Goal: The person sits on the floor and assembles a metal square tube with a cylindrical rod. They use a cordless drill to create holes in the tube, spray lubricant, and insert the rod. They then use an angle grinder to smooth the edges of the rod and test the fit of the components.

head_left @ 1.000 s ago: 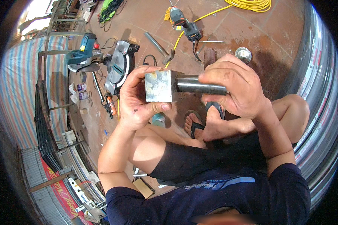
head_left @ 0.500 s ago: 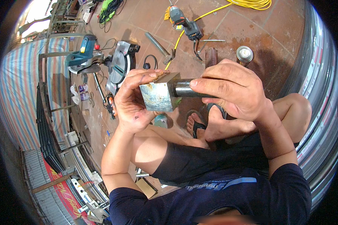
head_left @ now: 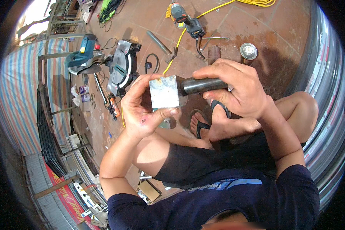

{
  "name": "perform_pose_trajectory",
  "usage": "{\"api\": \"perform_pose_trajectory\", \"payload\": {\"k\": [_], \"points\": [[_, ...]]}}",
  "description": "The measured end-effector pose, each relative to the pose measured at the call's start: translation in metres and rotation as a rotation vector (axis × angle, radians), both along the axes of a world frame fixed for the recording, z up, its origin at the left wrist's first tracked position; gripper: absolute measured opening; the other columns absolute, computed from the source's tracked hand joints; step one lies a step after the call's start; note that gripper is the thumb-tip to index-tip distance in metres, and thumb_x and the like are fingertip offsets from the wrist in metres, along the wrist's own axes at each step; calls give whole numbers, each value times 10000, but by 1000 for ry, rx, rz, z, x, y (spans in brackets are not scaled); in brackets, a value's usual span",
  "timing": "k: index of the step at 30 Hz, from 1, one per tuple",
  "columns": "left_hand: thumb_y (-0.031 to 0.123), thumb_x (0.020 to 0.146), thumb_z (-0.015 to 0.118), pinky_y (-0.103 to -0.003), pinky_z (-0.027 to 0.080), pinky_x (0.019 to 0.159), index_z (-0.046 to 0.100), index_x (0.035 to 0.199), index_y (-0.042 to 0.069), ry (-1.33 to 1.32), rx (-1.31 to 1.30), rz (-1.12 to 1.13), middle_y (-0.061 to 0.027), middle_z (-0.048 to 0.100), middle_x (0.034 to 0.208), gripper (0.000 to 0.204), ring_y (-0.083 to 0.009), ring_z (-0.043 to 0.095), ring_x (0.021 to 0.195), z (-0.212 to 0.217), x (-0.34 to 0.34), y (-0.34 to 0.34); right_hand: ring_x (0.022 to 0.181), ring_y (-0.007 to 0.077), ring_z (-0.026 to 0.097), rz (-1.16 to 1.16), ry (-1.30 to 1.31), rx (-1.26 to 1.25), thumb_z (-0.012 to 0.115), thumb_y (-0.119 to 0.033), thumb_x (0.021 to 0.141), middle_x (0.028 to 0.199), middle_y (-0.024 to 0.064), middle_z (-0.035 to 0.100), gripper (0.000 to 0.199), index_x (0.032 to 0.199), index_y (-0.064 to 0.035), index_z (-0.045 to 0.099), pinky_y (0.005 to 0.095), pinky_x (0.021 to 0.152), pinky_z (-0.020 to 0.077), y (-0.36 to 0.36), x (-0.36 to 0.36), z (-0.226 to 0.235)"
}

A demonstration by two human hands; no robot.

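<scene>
Both hands (head_left: 188, 96) grip square steel plate (head_left: 163, 92) w/ dark round pipe (head_left: 203, 85).

One head-worn fisheye view looks steeply down, close over the hands and lap, floor (head_left: 149, 23) beyond.

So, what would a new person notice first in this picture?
First, the square metal plate in the middle, held by the left hand, with a dark pipe joined to it and gripped by the right hand. Behind, on the floor, lie a chop saw and a yellow cable.
</scene>
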State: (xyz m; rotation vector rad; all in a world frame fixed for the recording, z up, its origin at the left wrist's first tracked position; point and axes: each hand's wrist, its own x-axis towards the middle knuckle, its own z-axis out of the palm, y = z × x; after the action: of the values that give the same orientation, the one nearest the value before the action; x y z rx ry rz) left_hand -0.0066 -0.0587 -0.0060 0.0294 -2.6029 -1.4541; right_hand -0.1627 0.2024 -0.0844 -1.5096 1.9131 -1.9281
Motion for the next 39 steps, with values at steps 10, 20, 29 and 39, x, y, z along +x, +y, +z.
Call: {"api": "perform_pose_trajectory", "payload": {"k": [10,20,29,39], "points": [[280,764,1079,-369,606,1027,671,1423,-77,-137,260,110,-136,793,1275,854,-206,757,1148,18,-3,16,937,295,828,-70,-15,-54,938,-257,903,1069,143,825,466,1287,-33,797,364,806,633,-3,10,0],[178,723,1090,-382,640,985,712,1392,-65,30,-429,-85,-122,782,1226,806,-198,766,1108,26,-15,5,815,202,773,31,-200,-10,908,-258,947,988,131,801,430,1267,4,787,328,734,586,-8,6,-15],[171,728,1090,-368,647,969,710,1397,-65,18,-112,-52,-144,765,1269,805,-216,773,1127,2,-9,-4,838,158,739,153,-705,2,843,-228,1005,979,124,799,365,1259,25,781,323,758,586,-17,14,-21],[118,824,1025,-358,626,1001,691,1373,-57,-320,419,130,-119,802,1206,667,-176,768,1097,8,-14,13,875,394,767,-23,18,128,890,-341,933,994,177,792,408,1204,-51,793,463,770,594,-10,-5,-26]]}}
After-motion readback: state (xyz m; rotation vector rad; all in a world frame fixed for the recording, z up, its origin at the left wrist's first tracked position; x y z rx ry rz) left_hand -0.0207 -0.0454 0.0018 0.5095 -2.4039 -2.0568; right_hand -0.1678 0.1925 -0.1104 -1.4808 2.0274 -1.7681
